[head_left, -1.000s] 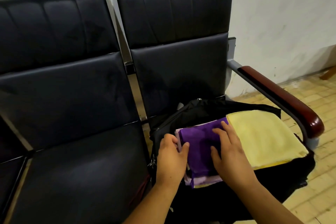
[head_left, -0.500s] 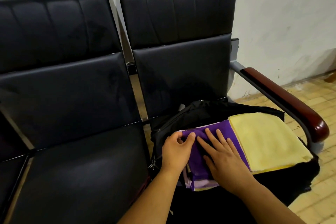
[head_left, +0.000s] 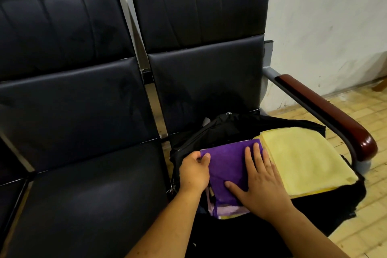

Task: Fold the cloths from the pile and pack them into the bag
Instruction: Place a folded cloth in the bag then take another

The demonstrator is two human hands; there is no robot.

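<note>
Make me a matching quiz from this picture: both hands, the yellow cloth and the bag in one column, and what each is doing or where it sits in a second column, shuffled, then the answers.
Column one
1. left hand
2. right hand
3. yellow cloth
4. bag

Column two
A. folded flat, on the side towards the armrest
B. pinches the far left corner of the purple cloth
C. black, open, under the cloths
D. pressed flat on the purple cloth, fingers straight

Pairs: 1-B, 2-D, 3-A, 4-C
</note>
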